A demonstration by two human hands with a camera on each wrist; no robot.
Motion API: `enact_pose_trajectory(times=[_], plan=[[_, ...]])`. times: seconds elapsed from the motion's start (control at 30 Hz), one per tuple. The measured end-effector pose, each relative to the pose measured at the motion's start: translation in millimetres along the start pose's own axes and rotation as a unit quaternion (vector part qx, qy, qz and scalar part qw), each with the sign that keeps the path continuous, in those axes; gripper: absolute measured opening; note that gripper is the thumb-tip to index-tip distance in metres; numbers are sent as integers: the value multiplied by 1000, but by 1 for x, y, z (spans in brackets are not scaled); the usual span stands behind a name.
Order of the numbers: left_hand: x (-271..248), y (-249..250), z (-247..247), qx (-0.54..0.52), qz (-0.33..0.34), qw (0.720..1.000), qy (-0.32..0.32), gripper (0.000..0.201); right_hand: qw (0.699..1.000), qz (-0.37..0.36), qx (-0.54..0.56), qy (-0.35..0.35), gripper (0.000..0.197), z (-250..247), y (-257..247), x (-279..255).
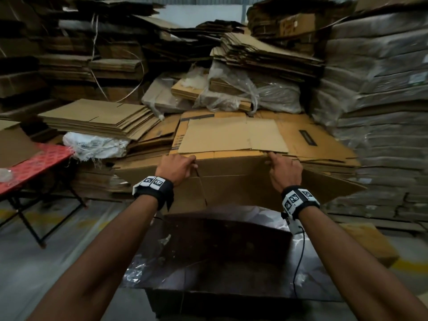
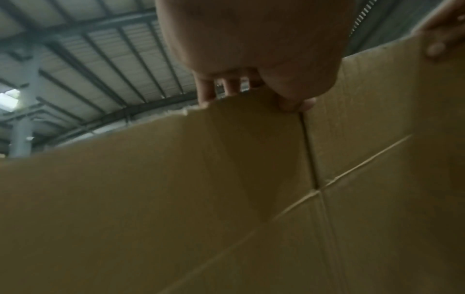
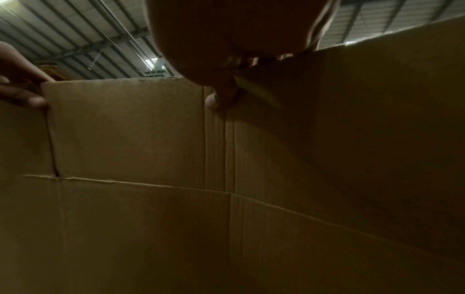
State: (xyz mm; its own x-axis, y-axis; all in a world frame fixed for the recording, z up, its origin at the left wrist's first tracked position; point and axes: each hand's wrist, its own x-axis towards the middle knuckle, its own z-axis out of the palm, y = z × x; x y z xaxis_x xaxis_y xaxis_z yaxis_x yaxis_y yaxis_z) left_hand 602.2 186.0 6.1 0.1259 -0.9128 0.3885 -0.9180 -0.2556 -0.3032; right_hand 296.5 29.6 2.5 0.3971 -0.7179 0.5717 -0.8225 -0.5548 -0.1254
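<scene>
A large flattened brown cardboard box (image 1: 234, 179) hangs upright in front of me, held by its top edge. My left hand (image 1: 177, 166) grips that edge near a flap slit, thumb on the near face and fingers behind. My right hand (image 1: 283, 166) grips the same edge further right. In the left wrist view the left hand (image 2: 254, 87) pinches the cardboard (image 2: 176, 199) at its torn rim. The right wrist view has the right hand (image 3: 226, 87) with its thumb pressed on the near face of the cardboard (image 3: 151, 159) beside a crease.
Behind the held box lies a stack of flat cartons (image 1: 234, 135). More cardboard piles (image 1: 97, 119) and plastic-wrapped bundles (image 1: 250, 93) rise all around. A red folding table (image 1: 32, 165) stands at the left. A dark open box with plastic sheet (image 1: 220, 246) sits below my arms.
</scene>
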Motion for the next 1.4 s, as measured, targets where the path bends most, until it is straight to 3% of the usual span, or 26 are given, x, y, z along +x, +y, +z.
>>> enact_pose_trajectory(times=[0.17,0.33,0.47,0.6,0.87,1.27,1.4], plan=[[40,8,-21,-46,-48,995,69,27,1000,9,-25,6,19,-12,9,38],[96,-5,-25,-64,-81,988,116,30,1000,-2,-11,-28,62,-21,11,105],[145,-23,-16,-80,-103,980,151,29,999,-10,-31,-36,44,-17,8,166],[203,-45,0,-115,-134,968,178,25,997,11,-67,35,28,-5,-6,226],[304,-77,56,-122,-154,958,208,45,995,19,-39,84,37,69,-4,314],[416,-71,146,-129,-127,951,250,35,986,33,54,151,31,195,42,390],[451,-64,188,-118,-121,946,278,38,984,31,73,160,39,239,62,416]])
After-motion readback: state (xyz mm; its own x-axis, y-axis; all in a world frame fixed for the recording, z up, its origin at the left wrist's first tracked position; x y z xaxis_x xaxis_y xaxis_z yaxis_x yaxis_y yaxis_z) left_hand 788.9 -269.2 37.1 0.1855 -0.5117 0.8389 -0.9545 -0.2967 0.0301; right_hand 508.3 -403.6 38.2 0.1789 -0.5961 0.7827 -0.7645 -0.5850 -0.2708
